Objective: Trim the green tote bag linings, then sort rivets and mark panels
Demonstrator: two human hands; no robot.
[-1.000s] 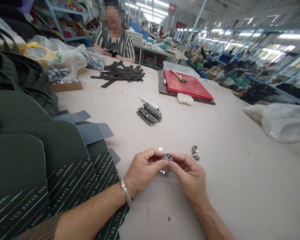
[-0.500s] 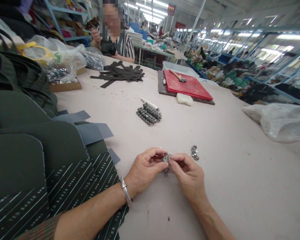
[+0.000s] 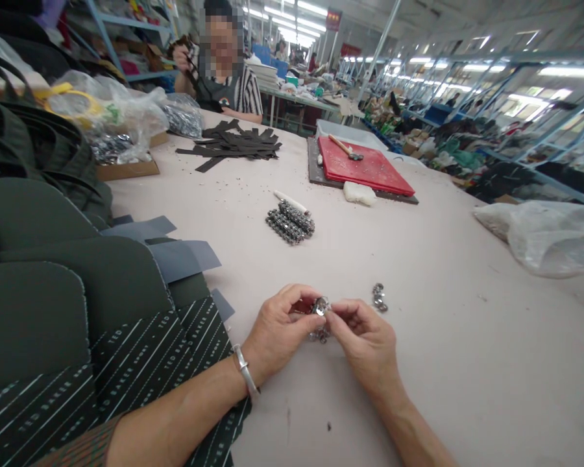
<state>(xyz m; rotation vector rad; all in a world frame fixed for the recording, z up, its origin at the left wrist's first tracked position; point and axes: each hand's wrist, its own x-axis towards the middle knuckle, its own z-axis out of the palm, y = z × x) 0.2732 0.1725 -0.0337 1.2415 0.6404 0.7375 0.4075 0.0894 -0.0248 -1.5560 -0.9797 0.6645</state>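
Note:
Small shiny metal pieces (image 3: 320, 306) are held between the fingertips of both hands, low over the table. My left hand (image 3: 279, 331), with a silver bangle at its wrist, closes thumb and fingers on them. From the other side, the thumb and fingers of my right hand (image 3: 370, 340) pinch at the same pieces. More metal bits show just beneath the fingertips; the fingers partly cover them, and their exact kind is too small to tell. Right of my right hand lies a short curved row of metal pieces (image 3: 379, 298). Ahead sits a cluster of metal pieces (image 3: 291, 221) in neat rows.
A white pen-like stick (image 3: 291, 200) lies beside the cluster. Dark fabric panels (image 3: 126, 272) fill the left side. Farther back are black strips (image 3: 238, 144), a hammer (image 3: 345, 148) on a red board (image 3: 370, 172), and a co-worker (image 3: 219, 71). A plastic bag (image 3: 549, 237) rests at right.
The metal pieces have turned and shifted slightly left between my fingertips. Both hands stay nearly in place. The co-worker's raised hand has moved up and left.

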